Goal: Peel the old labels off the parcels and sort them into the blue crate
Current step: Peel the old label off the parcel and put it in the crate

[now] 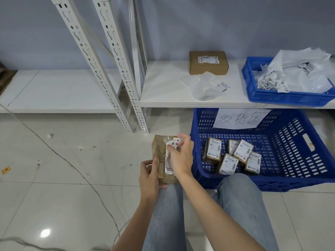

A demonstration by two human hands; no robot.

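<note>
Over knee, beside blue crate (262, 183): left hand (148, 175) grips brown parcel (160, 160); right hand (181, 156) pinches crumpled label (172, 151), seemingly half-peeled. Risk: hard tug tears label, leaving residue.

The right hand (179, 156) covers much of the peeling label (171, 156) and the parcel's (160, 160) right side. The shelf crate (290, 98) is cut off by the right edge. Label print in the floor crate (235, 180) is too small to read.
</note>
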